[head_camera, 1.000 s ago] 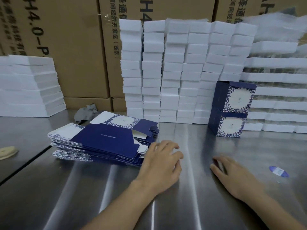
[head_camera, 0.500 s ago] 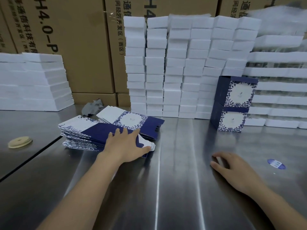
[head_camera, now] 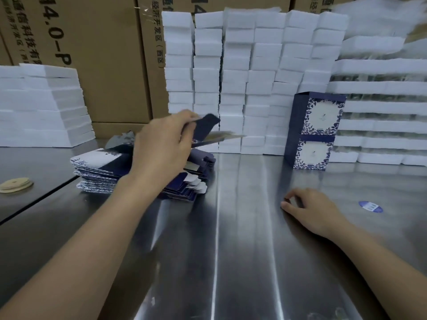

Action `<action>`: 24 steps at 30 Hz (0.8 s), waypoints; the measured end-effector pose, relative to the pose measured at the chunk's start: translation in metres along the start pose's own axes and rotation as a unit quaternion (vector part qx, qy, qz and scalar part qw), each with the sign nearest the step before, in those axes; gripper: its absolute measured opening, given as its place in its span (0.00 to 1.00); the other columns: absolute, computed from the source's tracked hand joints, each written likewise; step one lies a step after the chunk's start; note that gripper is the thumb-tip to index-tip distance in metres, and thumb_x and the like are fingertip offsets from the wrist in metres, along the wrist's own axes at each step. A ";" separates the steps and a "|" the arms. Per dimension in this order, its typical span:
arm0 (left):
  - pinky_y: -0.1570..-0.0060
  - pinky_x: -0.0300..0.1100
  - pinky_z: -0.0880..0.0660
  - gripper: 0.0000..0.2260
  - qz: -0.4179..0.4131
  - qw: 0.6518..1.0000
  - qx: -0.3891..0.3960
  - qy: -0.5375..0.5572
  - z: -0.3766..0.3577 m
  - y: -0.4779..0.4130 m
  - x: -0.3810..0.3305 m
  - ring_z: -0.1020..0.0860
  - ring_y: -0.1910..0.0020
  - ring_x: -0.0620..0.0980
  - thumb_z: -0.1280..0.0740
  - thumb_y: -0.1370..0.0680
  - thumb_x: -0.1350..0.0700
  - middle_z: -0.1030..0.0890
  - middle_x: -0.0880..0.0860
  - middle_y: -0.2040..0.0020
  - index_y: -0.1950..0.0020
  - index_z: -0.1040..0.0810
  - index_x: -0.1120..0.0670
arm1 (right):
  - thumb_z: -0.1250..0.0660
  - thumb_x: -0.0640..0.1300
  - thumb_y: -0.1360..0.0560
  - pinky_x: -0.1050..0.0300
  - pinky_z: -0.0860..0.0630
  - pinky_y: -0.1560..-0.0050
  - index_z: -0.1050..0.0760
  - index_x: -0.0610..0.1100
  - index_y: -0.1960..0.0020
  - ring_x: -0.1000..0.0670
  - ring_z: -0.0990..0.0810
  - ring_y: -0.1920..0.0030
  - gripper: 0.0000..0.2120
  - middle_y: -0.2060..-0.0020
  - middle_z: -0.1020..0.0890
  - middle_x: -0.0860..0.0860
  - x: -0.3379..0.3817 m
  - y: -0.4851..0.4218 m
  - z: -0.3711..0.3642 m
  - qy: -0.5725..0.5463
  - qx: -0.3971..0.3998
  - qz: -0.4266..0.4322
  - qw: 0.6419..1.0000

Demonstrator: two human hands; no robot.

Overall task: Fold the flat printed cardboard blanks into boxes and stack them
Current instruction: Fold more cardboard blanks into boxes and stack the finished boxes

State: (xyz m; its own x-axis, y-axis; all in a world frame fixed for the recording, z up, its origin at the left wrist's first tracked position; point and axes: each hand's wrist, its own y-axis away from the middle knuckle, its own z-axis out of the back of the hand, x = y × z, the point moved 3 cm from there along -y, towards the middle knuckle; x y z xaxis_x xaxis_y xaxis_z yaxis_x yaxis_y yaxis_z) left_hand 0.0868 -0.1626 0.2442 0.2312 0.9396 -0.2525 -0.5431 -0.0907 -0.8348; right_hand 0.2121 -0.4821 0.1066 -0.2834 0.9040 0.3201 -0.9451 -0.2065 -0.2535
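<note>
Now the left hand (head_camera: pixel 161 144) is pinching one blank (head_camera: pixel 205 128) above the pile (head_camera: pixel 97 172); the right hand (head_camera: pixel 309 209) is lying loosely curled on the table (head_camera: pixel 231 250). Taking only one sheet is going to matter.

Pile of flat blanks (head_camera: pixel 97 167) lies on table (head_camera: pixel 242 262). Right of pile: two folded boxes (head_camera: pixel 316 130), stacked. Behind pile: foam blocks (head_camera: pixel 242 77), cartons (head_camera: pixel 97 65). Left of pile: disc (head_camera: pixel 16 184). Directly above pile: left hand (head_camera: pixel 164 144) holding single blank (head_camera: pixel 205 128). Right-front of pile: right hand (head_camera: pixel 309 210) resting on table.

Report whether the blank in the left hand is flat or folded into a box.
Flat. The left hand grips the blank above the pile; it shows as a thin, blurred sheet, no box walls raised.
</note>
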 end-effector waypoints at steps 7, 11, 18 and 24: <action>0.53 0.31 0.30 0.05 0.003 0.910 -0.210 0.358 0.008 0.005 -0.033 0.26 0.57 0.36 0.37 0.13 0.57 0.23 0.34 0.57 0.41 0.22 0.50 | 0.31 0.63 0.21 0.47 0.31 0.25 0.40 0.53 0.17 0.49 0.28 0.26 0.39 0.24 0.29 0.50 0.034 0.000 0.008 -0.185 -0.156 0.078 0.967; 0.50 0.36 0.25 0.05 0.077 0.857 -0.213 0.462 0.002 0.009 -0.035 0.24 0.54 0.39 0.36 0.14 0.57 0.21 0.38 0.55 0.42 0.21 0.49 | 0.35 0.72 0.22 0.54 0.43 0.20 0.53 0.57 0.14 0.58 0.43 0.18 0.46 0.17 0.42 0.60 0.060 0.019 0.046 -0.255 -0.324 0.131 0.902; 0.31 0.61 0.23 0.11 0.203 0.761 -0.155 0.596 -0.019 0.012 -0.029 0.18 0.34 0.55 0.33 0.15 0.54 0.16 0.58 0.36 0.35 0.23 0.56 | 0.27 0.63 0.23 0.47 0.27 0.29 0.37 0.57 0.19 0.54 0.26 0.29 0.37 0.28 0.26 0.59 0.071 0.034 0.076 -0.328 -0.339 0.142 0.870; 0.48 0.32 0.25 0.16 0.336 0.793 -0.038 0.507 -0.071 0.040 -0.026 0.21 0.41 0.32 0.38 0.14 0.42 0.21 0.38 0.35 0.27 0.27 0.39 | 0.31 0.49 0.16 0.60 0.24 0.50 0.25 0.57 0.40 0.55 0.20 0.50 0.07 0.49 0.19 0.62 0.072 0.032 0.074 -0.379 -0.349 0.173 0.839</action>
State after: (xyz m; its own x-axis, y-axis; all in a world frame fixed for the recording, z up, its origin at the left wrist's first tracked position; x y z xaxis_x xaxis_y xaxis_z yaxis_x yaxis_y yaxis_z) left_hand 0.1166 -0.2139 0.1822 0.4618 -0.0732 -0.8840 -0.7766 -0.5148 -0.3631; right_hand 0.1490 -0.4512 0.1895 -0.7942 0.2814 0.5386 -0.5336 0.1011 -0.8397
